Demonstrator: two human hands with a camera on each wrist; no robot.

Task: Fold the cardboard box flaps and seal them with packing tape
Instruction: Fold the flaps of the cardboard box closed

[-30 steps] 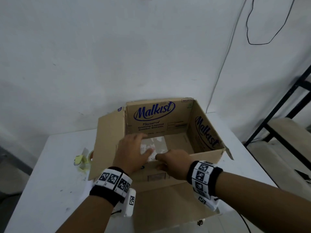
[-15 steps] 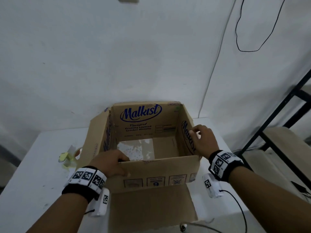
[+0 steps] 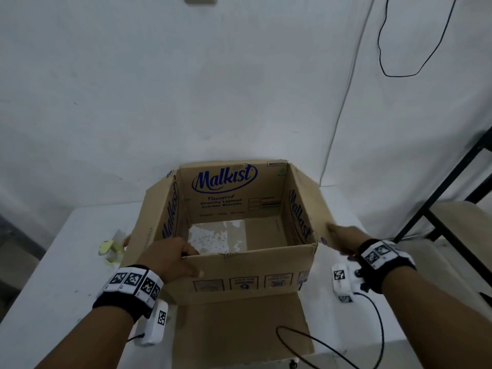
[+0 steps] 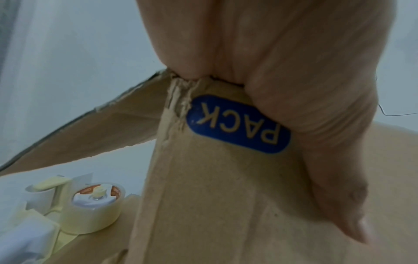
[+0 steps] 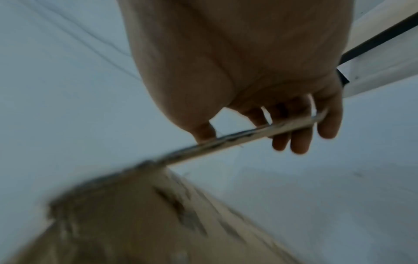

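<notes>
An open brown "Malkist" cardboard box [image 3: 239, 275] stands on the white table [image 3: 66, 262]. Its near flap [image 3: 239, 328] lies flat toward me, while the left flap [image 3: 147, 217] and right flap [image 3: 315, 206] lean outward. My left hand [image 3: 170, 257] grips the rim at the near-left corner [image 4: 214, 196], thumb [image 4: 339, 196] on the outside wall and fingers inside. Out at the right, my right hand [image 3: 343, 238] pinches the right flap's edge [image 5: 248, 135] between thumb and fingers. A yellow tape dispenser [image 3: 111, 247] [image 4: 95, 210] with clear tape sits left of the box, half hidden by the left flap.
A black metal frame [image 3: 439, 198] with a pale shelf stands close on the right. A black cable [image 3: 319, 344] from the wrist camera crosses the near flap. The white wall [image 3: 239, 89] rises just behind the box. The right wrist view is blurred.
My right hand has slid from the top of the right wall out to the right flap's outer edge. The left hand keeps its hold on the near-left corner.
</notes>
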